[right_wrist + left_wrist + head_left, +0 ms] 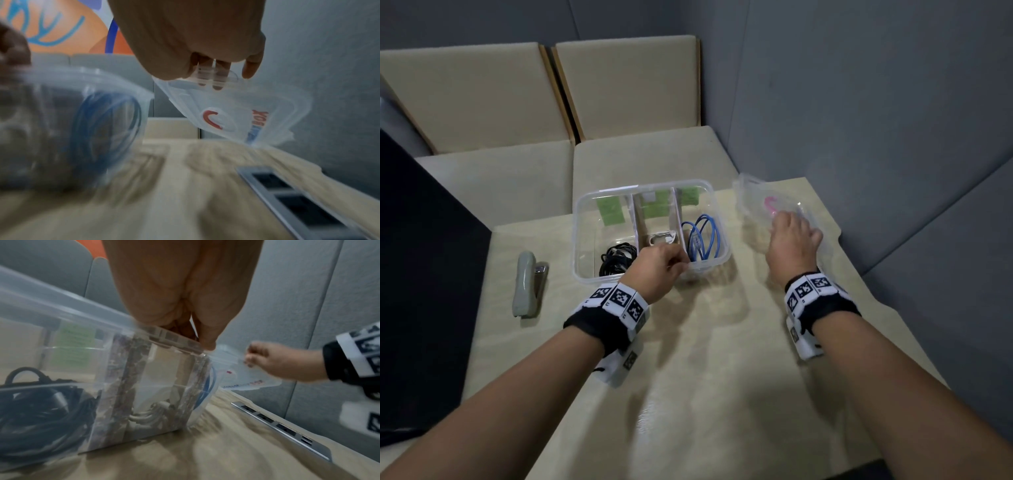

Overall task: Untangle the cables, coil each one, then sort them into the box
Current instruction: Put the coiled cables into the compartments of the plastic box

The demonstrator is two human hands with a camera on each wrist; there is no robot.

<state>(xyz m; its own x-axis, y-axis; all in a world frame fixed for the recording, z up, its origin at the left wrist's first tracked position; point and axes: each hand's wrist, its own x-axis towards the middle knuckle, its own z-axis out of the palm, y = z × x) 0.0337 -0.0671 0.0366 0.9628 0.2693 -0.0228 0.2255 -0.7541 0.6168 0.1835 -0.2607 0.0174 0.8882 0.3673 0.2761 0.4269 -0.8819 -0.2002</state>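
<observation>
A clear plastic box (pixel 585 212) with three compartments stands on the table. A black cable (pixel 616 262) lies coiled in its left compartment, a white cable (pixel 661 237) in the middle one and a blue cable (pixel 702 236) in the right one. My left hand (pixel 681 265) pinches the box's front rim (pixel 61 305) near a cardboard divider. To the right of the box, my right hand (pixel 791 236) holds the clear lid (pixel 753 205) tilted above the table. In the right wrist view my fingers (pixel 216 81) show through the lid (pixel 236 113).
A grey stapler (pixel 529 284) lies left of the box. A flat black object (pixel 421 291) covers the table's left side. A socket panel (pixel 287 430) is set in the table near the right edge. Beige cushions (pixel 637 85) sit behind, a grey wall on the right.
</observation>
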